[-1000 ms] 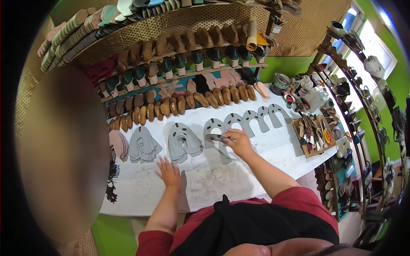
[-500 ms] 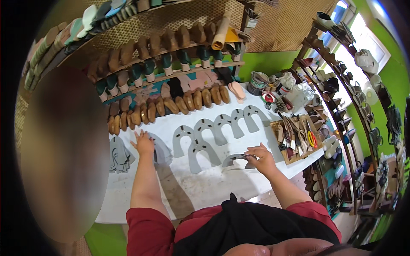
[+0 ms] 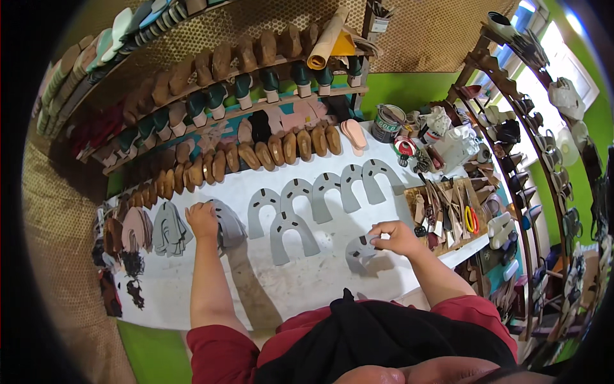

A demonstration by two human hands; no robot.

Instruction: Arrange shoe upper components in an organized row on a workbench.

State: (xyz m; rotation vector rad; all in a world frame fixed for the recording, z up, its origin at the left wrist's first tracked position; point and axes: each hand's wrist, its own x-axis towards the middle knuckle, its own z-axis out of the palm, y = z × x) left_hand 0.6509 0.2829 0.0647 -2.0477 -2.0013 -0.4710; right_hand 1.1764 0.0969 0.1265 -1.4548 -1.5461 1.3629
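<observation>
In my right hand (image 3: pixel 395 239) is a grey U-shaped shoe upper piece (image 3: pixel 358 248) with dark patches, pinched near its top between thumb and fingers and tilted over the table. My left hand (image 3: pixel 202 221) rests at the edge of a stack of similar grey pieces (image 3: pixel 230 225); its fingers look loosely bent and apart, with nothing visible in them. Between the hands, several more grey uppers lie flat in two rows, among them a nearer upper (image 3: pixel 308 240) and a far right upper (image 3: pixel 376 185). Dark patches mark their curved tops.
Left of my left hand stand another grey stack (image 3: pixel 167 233) and a pink stack (image 3: pixel 133 232). Wooden shoe lasts (image 3: pixel 275 150) line the table's back. At right lie a tool board (image 3: pixel 448 214), yellow-handled scissors (image 3: pixel 472 219) and a can (image 3: pixel 387 123). Shoe racks (image 3: pixel 511 137) stand beyond.
My right hand has raised and tilted the grey upper. My left hand has shifted to the stack's left edge. The large blurred shape at the left is gone, showing the pink stack.
</observation>
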